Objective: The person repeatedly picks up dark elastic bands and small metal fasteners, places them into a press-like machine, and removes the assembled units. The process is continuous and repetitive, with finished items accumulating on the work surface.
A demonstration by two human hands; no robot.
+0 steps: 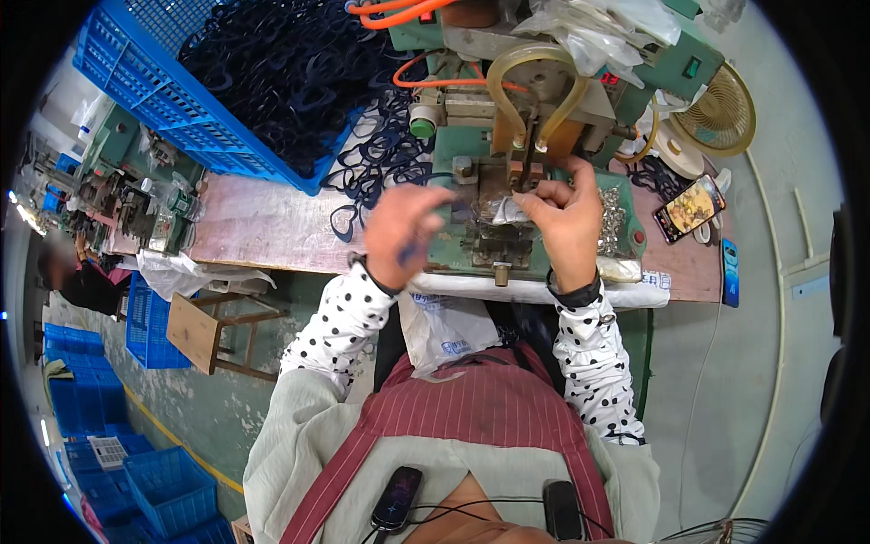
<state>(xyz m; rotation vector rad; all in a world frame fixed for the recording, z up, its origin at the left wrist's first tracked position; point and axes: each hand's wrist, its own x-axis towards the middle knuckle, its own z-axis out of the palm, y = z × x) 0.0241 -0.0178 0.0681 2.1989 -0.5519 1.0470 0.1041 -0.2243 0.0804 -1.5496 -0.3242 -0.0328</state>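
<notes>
Head view. The right hand pinches a small piece, too small to identify, under the head of the green press machine at the far side of the bench. The left hand is blurred, fingers curled around a dark blue heart-shaped frame. More such frames spill leftward from a blue crate. A phone lies at far right.

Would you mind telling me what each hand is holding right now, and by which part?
The right hand pinches something small at its fingertips under the press; too small to identify. The left hand is blurred; whether it holds anything cannot be told.
</notes>
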